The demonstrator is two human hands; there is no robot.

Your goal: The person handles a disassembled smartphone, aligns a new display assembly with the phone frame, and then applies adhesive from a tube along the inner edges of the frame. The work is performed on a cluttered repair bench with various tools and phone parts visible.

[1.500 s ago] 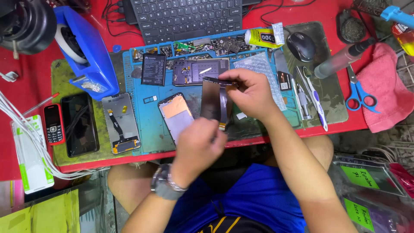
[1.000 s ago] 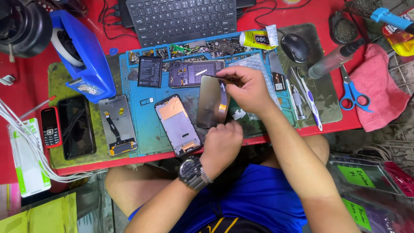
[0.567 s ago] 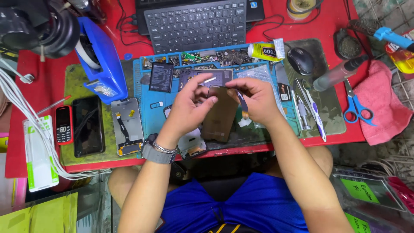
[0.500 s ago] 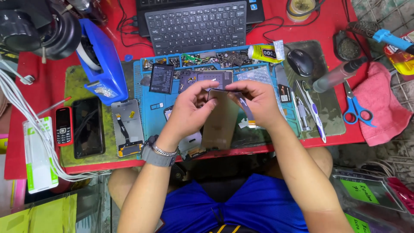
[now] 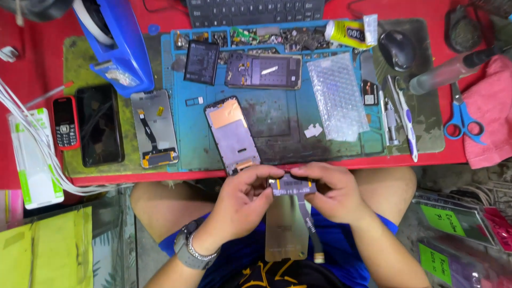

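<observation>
Change: both hands have come back off the blue mat toward the lap, bringing the screen panel with them; half a second ago they worked above the mat's middle.
Left hand (image 5: 242, 200): fingers curled, pinching the left end of the panel's top edge; a grey metal-link watch (image 5: 188, 249) sits on the wrist.
Right hand (image 5: 330, 192): fingers bent, gripping the right end of the same edge.
Screen panel (image 5: 287, 224): thin flat rectangle, dull tan back facing up, held below the table edge over the blue shorts; a dark flex ribbon (image 5: 309, 229) hangs along its right side to a small pale connector.
Blue mat (image 5: 282, 114): rubbery, scuffed dark in the centre, with small parts trays along its top.
Second display (image 5: 232, 134): lies on the mat, back up, copper-coloured foil patch at its top, glossy grey below.
Phone frame (image 5: 263, 71): open, circuit parts exposed, near the mat's top.
Bubble wrap (image 5: 337, 96): clear, dimpled sheet, right of the frame.
Black battery (image 5: 201, 62): flat, matte, left of the frame.
Scissors (image 5: 462, 117): blue handles, on the red table (image 5: 32, 69), beside a pink cloth (image 5: 489, 114).
</observation>
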